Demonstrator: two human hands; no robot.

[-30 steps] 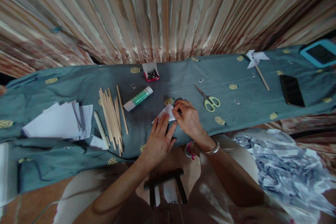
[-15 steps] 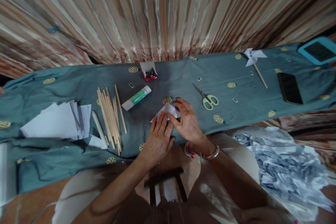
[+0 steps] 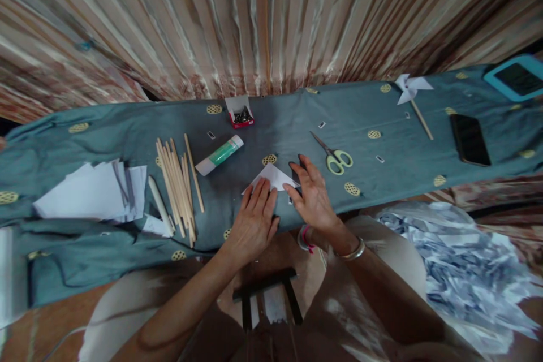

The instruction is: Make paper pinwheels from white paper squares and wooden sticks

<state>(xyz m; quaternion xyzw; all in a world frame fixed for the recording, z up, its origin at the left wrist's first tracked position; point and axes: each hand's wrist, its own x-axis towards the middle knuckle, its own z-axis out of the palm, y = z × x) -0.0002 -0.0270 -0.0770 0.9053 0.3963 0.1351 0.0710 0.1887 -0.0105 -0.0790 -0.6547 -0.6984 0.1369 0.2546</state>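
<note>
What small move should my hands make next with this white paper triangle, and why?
Probably press the right corner of the white paper triangle flat with the right hand: its thumb is already at that corner, its other fingers are spread clear of the paper, and the left hand lies across the triangle, seemingly steadying it.

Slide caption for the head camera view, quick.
Left hand flat on a white paper triangle, right hand at its corner, scissors nearby.

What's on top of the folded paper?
The left hand lies partly on the folded paper; the right hand has its thumb at the right corner. Paper beneath them is covered.
</note>
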